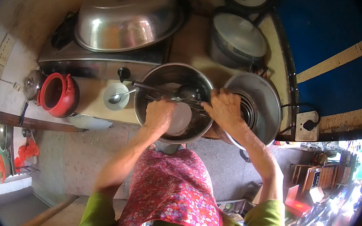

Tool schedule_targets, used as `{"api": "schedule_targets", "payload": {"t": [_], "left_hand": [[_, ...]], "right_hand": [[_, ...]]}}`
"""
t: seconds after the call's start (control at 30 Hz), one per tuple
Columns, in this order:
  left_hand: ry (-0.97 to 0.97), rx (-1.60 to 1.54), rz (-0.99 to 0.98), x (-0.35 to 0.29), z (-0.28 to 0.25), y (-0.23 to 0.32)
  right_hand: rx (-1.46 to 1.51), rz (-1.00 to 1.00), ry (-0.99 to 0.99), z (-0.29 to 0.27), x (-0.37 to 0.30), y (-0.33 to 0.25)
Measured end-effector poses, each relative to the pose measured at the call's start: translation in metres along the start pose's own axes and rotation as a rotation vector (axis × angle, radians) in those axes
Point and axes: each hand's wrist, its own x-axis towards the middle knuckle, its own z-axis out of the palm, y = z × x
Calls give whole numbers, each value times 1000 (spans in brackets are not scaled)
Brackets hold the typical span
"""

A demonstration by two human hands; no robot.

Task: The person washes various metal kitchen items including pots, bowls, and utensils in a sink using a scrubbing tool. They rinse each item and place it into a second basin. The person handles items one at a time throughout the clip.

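A steel basin (139, 108) sits at the counter's front edge, directly before me. In it are a dark-bowled ladle (148, 86), its handle resting over the left rim, and a pale round dish or bowl (181, 119). My left hand (159, 114) is inside the basin, fingers curled, beside the pale round thing. My right hand (227, 108) reaches over the right rim, its fingertips drawn together inside the basin. Thin shiny strands (183, 100) stretch between the two hands; their kind is unclear. What exactly each hand grips is hidden.
At right stands a deep metal pot (265, 110); behind it, a lidded pot (238, 36). A large domed lid (127, 20) covers the stove (101, 62). To the left are a white bowl (109, 97) with a spoon (119, 96) and a red pot (61, 94).
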Motion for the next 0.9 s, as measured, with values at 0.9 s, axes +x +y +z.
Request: {"api": "schedule_targets", "payload": {"t": [0.9], "left_hand": [[-311, 157, -11, 24, 40, -36]], "right_hand": [[685, 709, -129, 11, -56, 159]]}}
